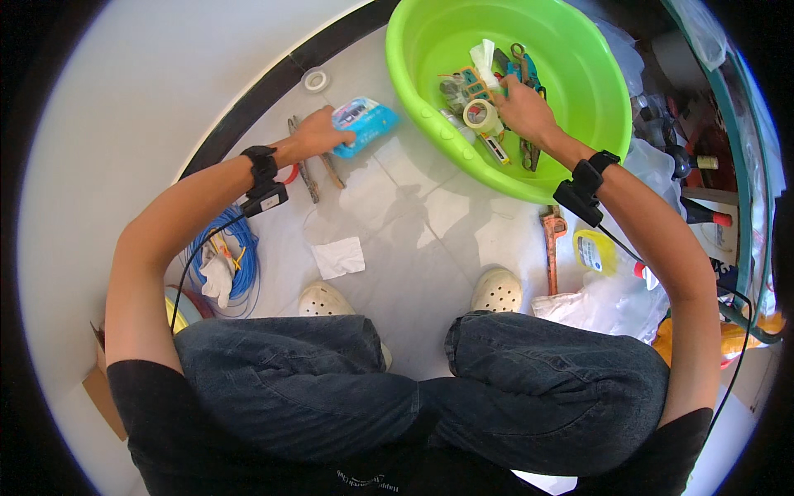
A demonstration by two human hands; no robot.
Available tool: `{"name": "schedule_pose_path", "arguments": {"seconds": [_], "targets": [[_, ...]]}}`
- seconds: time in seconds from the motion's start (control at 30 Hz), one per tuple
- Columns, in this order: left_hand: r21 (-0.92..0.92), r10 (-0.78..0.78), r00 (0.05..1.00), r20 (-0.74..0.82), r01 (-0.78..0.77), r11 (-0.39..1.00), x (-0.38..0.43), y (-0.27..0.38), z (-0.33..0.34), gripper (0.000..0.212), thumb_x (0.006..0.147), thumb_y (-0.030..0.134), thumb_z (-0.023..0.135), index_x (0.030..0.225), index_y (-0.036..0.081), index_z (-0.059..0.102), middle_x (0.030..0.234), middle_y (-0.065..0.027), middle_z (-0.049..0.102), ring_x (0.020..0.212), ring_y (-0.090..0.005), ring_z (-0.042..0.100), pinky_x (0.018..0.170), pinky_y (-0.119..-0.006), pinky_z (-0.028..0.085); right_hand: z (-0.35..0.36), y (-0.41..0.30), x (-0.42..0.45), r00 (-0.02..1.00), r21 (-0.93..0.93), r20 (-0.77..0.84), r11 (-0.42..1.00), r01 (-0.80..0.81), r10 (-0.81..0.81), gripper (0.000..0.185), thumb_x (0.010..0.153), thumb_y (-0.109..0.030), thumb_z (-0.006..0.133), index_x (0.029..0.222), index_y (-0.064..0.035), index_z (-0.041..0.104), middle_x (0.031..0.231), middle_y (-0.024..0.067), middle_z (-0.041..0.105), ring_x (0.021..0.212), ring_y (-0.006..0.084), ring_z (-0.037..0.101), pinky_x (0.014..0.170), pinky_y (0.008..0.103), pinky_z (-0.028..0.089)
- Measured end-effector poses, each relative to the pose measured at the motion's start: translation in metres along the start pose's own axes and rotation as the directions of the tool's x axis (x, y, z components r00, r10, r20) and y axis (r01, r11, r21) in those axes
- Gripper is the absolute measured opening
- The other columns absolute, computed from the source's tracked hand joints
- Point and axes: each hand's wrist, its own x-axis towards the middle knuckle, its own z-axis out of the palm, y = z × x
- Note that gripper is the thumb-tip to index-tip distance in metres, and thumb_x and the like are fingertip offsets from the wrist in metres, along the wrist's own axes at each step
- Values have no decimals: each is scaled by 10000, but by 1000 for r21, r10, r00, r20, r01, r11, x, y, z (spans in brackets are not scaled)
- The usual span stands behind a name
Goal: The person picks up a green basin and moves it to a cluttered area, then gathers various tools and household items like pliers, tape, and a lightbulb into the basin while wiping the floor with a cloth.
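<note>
My left hand grips a blue soft pack of wipes above the tiled floor, beside metal hand tools lying there. Inside the green plastic basin, my right hand reaches down among tools, its fingertips near an orange-and-green item. Whether those fingers hold anything cannot be made out. Around it are a roll of masking tape, a utility knife, a crumpled white tissue and teal-handled tools. A white paper sheet lies on the floor before my feet.
A tape roll sits by the black skirting. Coiled blue cable with a glove lies left. An orange pipe wrench, a yellow bottle and plastic bags are right, near a shelf holding wine bottles.
</note>
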Motion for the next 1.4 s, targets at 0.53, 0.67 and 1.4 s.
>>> {"name": "schedule_pose_path", "arguments": {"seconds": [0.53,0.67,1.4], "targets": [[-8,341,650,-679,-472,882,-6,67,-84,638,704,295,753,1192,-33,505,1035,-146,627,921,-190,603,818,-321,489,-49,-80,0,962,710,176,704,24,-210,654,903,-574,526,1235,-11,513,1078,101,611,995,178,598,849,319,478],[3,422,630,-651,-554,833,-29,154,-47,438,763,193,682,1130,-2,544,1067,-172,564,977,-354,551,859,-382,451,-48,-109,-20,907,903,262,415,-109,-331,622,903,-555,548,1244,-37,512,1124,92,590,1039,169,579,892,312,471],[424,321,947,-16,-285,860,73,-72,-76,536,855,215,640,1323,12,476,1273,-188,548,1160,-301,534,1008,-367,410,-6,10,44,869,708,415,504,-495,270,366,925,-363,590,1122,-56,573,980,57,628,778,141,619,685,252,513]]}}
